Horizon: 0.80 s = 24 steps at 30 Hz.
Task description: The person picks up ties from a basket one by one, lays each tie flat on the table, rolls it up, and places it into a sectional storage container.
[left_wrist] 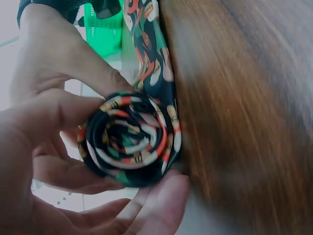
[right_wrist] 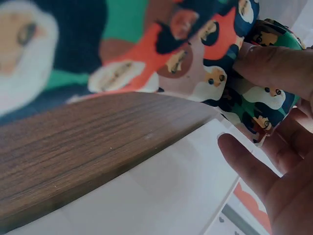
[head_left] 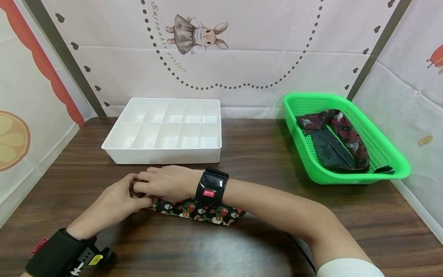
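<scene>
A dark necktie (head_left: 200,212) printed with small Santa-like figures in red, white and green lies along the table. Its left end is wound into a coil (left_wrist: 131,139), whose layered spiral faces the left wrist view. My left hand (head_left: 115,200) grips the coil, thumb on one side and fingers curled on the other. Reaching across from the right, my right hand (head_left: 169,184) holds the coil from the far side, its thumb against it. In the head view both hands largely hide the coil. The flat length passes under my right wrist, its tail pointing right.
Behind my hands stands a white divided box (head_left: 160,157) with several compartments. A green plastic basket (head_left: 387,154) at the right holds dark folded cloth pieces (head_left: 351,142), some with a red pattern. A black cable (head_left: 301,248) lies beneath my right forearm. Printed cloth walls border the table.
</scene>
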Each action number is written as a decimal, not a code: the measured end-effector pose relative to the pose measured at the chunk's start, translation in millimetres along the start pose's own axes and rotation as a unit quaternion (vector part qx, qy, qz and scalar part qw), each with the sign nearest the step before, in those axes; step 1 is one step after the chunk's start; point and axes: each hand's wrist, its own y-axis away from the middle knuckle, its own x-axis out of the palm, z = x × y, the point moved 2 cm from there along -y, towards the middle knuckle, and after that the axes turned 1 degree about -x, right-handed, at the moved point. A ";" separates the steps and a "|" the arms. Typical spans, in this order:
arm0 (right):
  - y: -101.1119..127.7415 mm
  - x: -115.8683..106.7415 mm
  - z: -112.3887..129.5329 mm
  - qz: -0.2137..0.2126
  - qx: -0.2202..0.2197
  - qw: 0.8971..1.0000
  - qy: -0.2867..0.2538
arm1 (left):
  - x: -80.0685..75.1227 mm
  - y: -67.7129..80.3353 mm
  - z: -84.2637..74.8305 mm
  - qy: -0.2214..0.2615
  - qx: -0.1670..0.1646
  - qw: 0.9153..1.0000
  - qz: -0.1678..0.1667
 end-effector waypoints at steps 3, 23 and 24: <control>1.3 -1.9 1.3 0.012 0.000 1.000 -0.007 | 1.5 -0.5 0.9 0.000 0.007 1.000 -0.003; 7.7 -1.9 1.2 0.017 0.008 0.999 0.029 | 1.2 1.2 -2.0 -0.003 0.019 0.999 -0.028; 7.4 -1.5 0.9 0.025 0.007 0.999 0.020 | 1.9 1.4 -2.2 -0.003 0.024 0.999 -0.031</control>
